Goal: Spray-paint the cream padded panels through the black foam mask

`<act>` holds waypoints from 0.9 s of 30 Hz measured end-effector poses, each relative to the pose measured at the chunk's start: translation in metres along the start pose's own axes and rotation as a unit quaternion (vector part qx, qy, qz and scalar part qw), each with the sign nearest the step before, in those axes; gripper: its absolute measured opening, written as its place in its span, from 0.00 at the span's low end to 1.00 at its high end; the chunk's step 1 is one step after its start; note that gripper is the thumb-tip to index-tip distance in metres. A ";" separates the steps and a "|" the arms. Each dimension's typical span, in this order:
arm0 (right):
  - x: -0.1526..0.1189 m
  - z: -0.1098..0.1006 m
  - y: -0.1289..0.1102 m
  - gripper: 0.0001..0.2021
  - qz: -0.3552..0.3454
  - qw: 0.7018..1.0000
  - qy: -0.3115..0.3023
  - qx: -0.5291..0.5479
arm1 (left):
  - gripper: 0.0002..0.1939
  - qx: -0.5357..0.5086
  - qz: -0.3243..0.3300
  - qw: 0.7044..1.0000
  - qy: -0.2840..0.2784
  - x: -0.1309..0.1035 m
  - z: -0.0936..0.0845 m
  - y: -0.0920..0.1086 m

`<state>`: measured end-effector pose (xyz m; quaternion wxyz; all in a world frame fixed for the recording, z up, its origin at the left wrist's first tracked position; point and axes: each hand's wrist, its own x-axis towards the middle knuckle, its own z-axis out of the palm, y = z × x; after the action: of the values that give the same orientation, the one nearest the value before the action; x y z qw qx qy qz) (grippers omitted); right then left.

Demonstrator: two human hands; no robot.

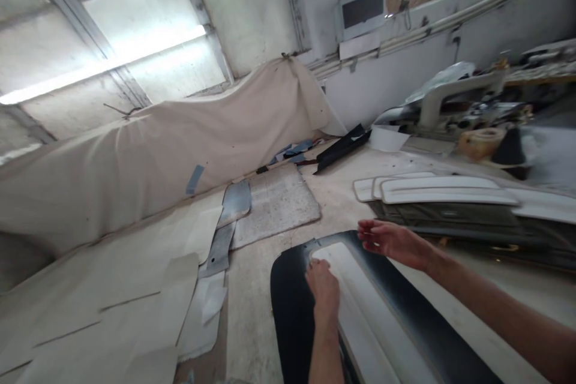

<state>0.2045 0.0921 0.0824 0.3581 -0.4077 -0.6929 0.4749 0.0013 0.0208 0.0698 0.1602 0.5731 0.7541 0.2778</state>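
A long white panel with rounded corners and a line along its middle lies on a larger black sheet with a rounded far end. My left hand is at the panel's far left corner, its fingers bent and drawn together. What lies between those fingertips is hidden. My right hand is over the sheet's far right edge, thumb apart from the half-bent fingers, with nothing visible in it. Both hands are slightly blurred.
Stacked white panels on dark pieces lie to the right. Behind them stands a sewing machine. Pale sheets cover the left side, beside a grey board. A beige cloth hangs at the back.
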 end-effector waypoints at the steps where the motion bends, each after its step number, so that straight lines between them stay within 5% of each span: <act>1: -0.017 0.002 -0.006 0.18 0.004 0.995 0.000 0.100 | 0.20 -0.020 0.020 0.999 0.018 0.001 -0.009 0.013; 3: -0.046 0.010 -0.021 0.17 0.018 0.958 -0.002 0.287 | 0.18 -0.142 0.073 0.986 0.045 -0.011 -0.026 0.045; 5: -0.070 0.025 -0.042 0.16 0.028 0.917 -0.014 0.397 | 0.18 -0.326 0.096 0.940 0.002 -0.037 -0.041 0.078; 7: -0.095 0.047 -0.065 0.16 0.025 0.889 -0.028 0.457 | 0.17 -0.415 0.081 0.906 -0.019 -0.072 -0.052 0.103; 9: -0.123 0.072 -0.087 0.17 0.005 0.899 -0.024 0.437 | 0.19 -0.474 0.021 0.880 0.038 -0.104 -0.057 0.116; 11: -0.155 0.097 -0.104 0.19 -0.036 0.948 0.006 0.317 | 0.21 -0.576 -0.067 0.810 0.086 -0.130 -0.059 0.113; 13: -0.187 0.117 -0.114 0.21 -0.095 0.984 0.016 0.151 | 0.18 -0.695 -0.135 0.701 0.084 -0.151 -0.061 0.098; 15: -0.213 0.133 -0.118 0.24 -0.184 0.982 -0.008 0.032 | 0.17 -0.776 -0.161 0.608 0.045 -0.173 -0.063 0.080; 18: -0.236 0.146 -0.114 0.29 -0.323 0.943 -0.067 -0.045 | 0.26 -0.827 -0.176 0.534 0.010 -0.216 -0.071 0.060; 20: -0.244 0.147 -0.103 0.27 -0.314 0.938 -0.114 -0.091 | 0.32 -0.826 -0.208 0.524 -0.003 -0.249 -0.082 0.051; 22: -0.247 0.143 -0.085 0.23 -0.228 0.956 -0.127 -0.137 | 0.37 -0.799 -0.241 0.551 -0.001 -0.280 -0.099 0.036; 25: -0.245 0.140 -0.068 0.25 -0.118 0.987 -0.018 -0.110 | 0.42 -0.702 -0.236 0.666 0.084 -0.317 -0.128 -0.006; 27: -0.239 0.153 -0.076 0.29 -0.086 0.995 -0.009 -0.053 | 0.45 -0.616 -0.219 0.738 0.169 -0.333 -0.143 -0.045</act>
<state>0.1504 -0.1962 0.0834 0.3697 -0.3606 -0.7527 0.4083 -0.0167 -0.3386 0.1302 0.4049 0.1121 0.5377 0.7310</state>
